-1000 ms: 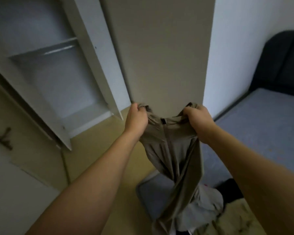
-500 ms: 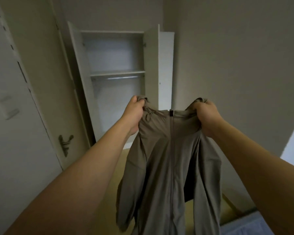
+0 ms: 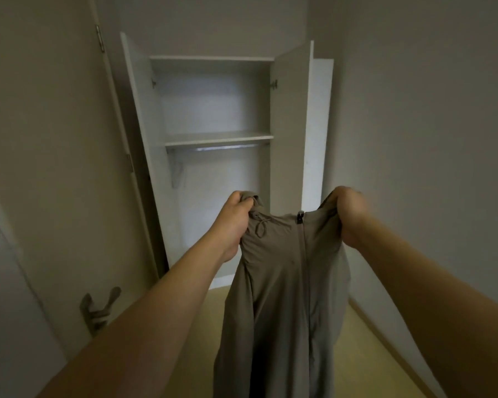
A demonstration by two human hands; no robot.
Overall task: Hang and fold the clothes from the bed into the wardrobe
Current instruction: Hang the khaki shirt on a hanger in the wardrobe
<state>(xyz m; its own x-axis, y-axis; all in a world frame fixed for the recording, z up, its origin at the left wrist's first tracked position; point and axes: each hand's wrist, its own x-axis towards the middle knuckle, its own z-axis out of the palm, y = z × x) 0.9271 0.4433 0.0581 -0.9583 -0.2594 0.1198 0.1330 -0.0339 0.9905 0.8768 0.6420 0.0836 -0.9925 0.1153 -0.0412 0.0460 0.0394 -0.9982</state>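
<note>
A taupe zip-up jacket (image 3: 285, 282) hangs in front of me, held up by its shoulders. My left hand (image 3: 233, 222) grips the left shoulder near a drawstring cord. My right hand (image 3: 348, 216) grips the right shoulder. The zip runs down the middle, and the lower part drops out of view. Straight ahead stands the white wardrobe (image 3: 216, 110) with both doors open. Inside it are a shelf (image 3: 219, 137) and a metal hanging rail (image 3: 219, 148) just beneath. The bed is out of sight.
A pale room door with a metal handle (image 3: 98, 311) is at my left. A plain wall runs along the right. The floor (image 3: 371, 354) is yellowish, with a strip of it leading to the wardrobe.
My view has swung from the bed to face the wardrobe, which now looms closer and more central. Both hands keep the same grip on the jacket, now lifted clear of the bed.
</note>
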